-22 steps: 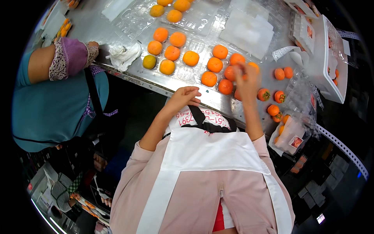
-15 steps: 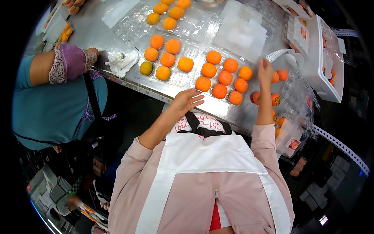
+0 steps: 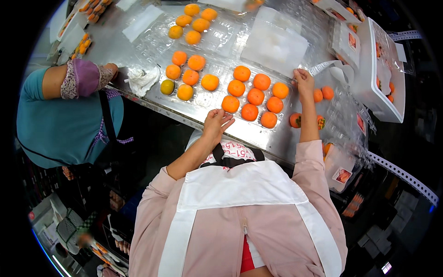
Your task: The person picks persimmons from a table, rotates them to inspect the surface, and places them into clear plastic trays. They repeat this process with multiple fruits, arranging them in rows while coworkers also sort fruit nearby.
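Note:
My right hand (image 3: 304,85) pinches the far right corner of a clear plastic tray (image 3: 284,76), which holds several orange persimmons in rows. My left hand (image 3: 215,127) is at the tray's near left corner, fingertips touching the edge and fingers spread. Just left lies a second clear tray (image 3: 203,97) with several orange fruits, one greener, and a bare cell. Loose persimmons (image 3: 327,93) sit right of my right wrist. A white sheet (image 3: 272,39) lies behind the tray.
A co-worker's arm (image 3: 55,83) rests at the left beside crumpled white cloth (image 3: 140,81). More fruit in a clear tray (image 3: 224,34) lies at the back. A white box (image 3: 397,104) and clear packs (image 3: 339,173) crowd the right, on the steel table (image 3: 161,108).
My right hand has left the fruit in the tray and moved to the tray's far right corner. My left hand has come onto the near edge. The whole view has shifted slightly.

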The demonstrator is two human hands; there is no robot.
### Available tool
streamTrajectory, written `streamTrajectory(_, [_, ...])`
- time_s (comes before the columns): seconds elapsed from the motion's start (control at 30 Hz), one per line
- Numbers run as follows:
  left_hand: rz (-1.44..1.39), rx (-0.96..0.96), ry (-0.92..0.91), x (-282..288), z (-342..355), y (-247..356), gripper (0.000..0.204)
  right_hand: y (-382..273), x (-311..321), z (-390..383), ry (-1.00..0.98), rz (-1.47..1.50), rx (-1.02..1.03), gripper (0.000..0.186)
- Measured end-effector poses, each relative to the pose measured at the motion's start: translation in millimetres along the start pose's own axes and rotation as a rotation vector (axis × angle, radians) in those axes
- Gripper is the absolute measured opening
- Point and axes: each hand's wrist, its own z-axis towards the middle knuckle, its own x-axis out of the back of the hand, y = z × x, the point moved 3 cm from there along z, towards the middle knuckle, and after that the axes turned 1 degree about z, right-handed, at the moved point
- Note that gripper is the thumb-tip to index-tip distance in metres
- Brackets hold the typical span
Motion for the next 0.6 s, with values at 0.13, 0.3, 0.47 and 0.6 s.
streamTrajectory(0.13, [-0.056, -0.042, -0.037, -3.2, -4.7, -0.8, 0.012, -6.1, 3.0, -6.1, 0.02, 0.049, 0.061, 0.019])
streamTrajectory(0.3, [-0.05, -0.068, -0.066, -4.7, -13.7, -4.6, 0.011, -9.7, 6.2, -12.8, -0.004, 0.039, 0.12, 0.019])
streamTrajectory(0.47, [0.008, -0.113, -0.088, -6.1, -21.8, -2.0, 0.011, -14.6, 13.9, -29.7, 0.033, 0.058, 0.15, 0.021])
streamTrajectory(0.6, [0.025, -0.11, -0.123, -7.4, -22.6, 3.1, 0.01, -15.6, 21.1, -32.1, 0.033, 0.043, 0.172, 0.023])
